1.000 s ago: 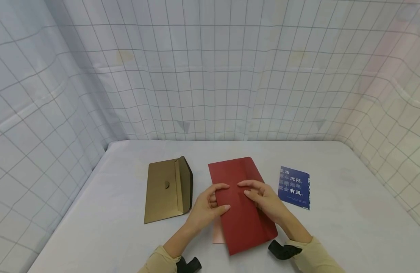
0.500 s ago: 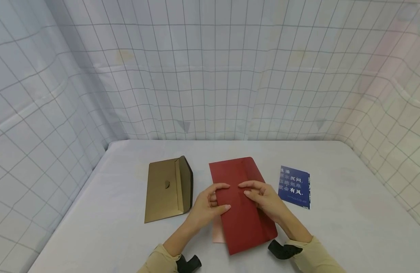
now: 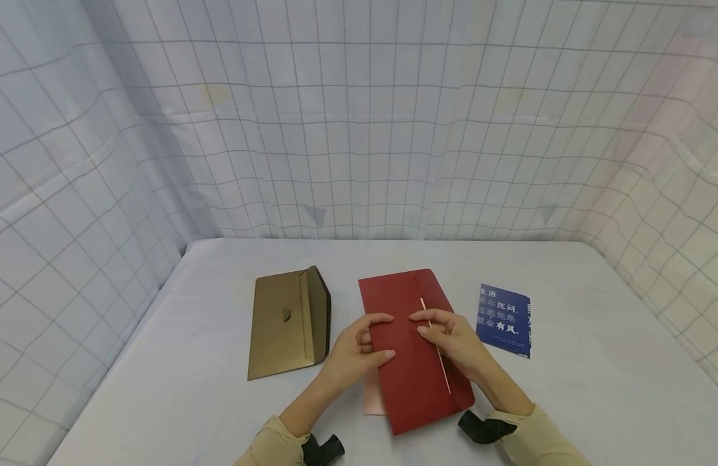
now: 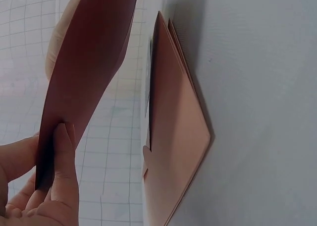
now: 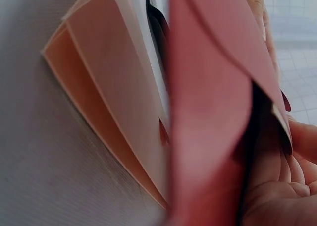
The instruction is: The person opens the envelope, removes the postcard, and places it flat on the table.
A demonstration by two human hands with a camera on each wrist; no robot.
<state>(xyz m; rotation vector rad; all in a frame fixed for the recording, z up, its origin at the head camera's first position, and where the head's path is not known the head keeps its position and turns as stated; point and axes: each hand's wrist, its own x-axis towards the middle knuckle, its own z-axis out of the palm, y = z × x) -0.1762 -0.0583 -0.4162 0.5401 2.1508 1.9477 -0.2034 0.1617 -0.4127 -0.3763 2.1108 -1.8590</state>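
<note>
Left hand (image 3: pixel 348 359) and right hand (image 3: pixel 460 342), bare; sleeves (image 3: pixel 539 442), pale yellow, creased; wrist units (image 3: pixel 481 428), black, stubby and bent in outline.

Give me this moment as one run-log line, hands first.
left hand: grips red envelope; right hand: holds its opening edge; pink envelope: underneath; gold envelope: left, flap raised; blue card: right

Head view: red envelope (image 3: pixel 406 375) hides most of the pink envelope (image 3: pixel 373 400), only a corner shows; sleeves (image 3: pixel 271 445) cut by bottom edge; small print on the blue card (image 3: pixel 498 317) unreadable. Left wrist: red envelope runs off the top, left hand (image 4: pixel 52 186) off the left and bottom. Right wrist: red envelope's near edge blurred.
</note>
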